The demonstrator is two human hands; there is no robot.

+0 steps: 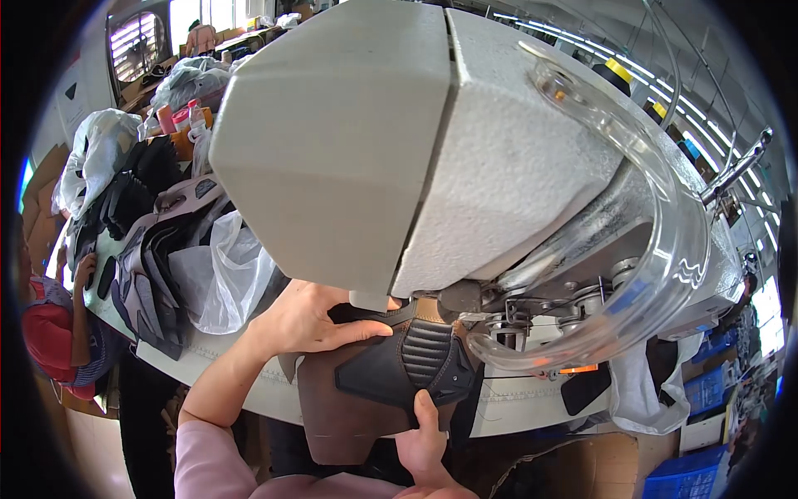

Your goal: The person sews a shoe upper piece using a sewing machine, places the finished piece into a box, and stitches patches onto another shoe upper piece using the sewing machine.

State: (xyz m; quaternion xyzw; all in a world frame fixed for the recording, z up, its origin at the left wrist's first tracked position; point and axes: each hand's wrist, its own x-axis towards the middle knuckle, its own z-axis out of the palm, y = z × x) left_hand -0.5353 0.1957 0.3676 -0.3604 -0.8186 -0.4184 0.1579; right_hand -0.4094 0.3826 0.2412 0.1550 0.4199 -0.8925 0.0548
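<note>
A brown and black shoe upper point(345, 416) with a ribbed black panel lies under the head of a grey sewing machine point(332, 150). My left hand point(303, 320) grips its upper left edge, thumb flat on the black part and the other fingers partly hidden by the machine head. Lower down, my right hand point(424, 441) pinches the near edge, its thumb on top and its fingers out of sight underneath. The needle area is mostly hidden behind the machine head. A clear curved plastic guard point(665, 274) sits at the machine's right.
Stacked grey and black cut pieces point(150, 266) and a clear plastic bag point(229, 270) cover the left of the white table point(266, 395). A person in red point(54, 333) sits at far left. A white bag point(657, 391) hangs at right, near blue crates point(690, 478).
</note>
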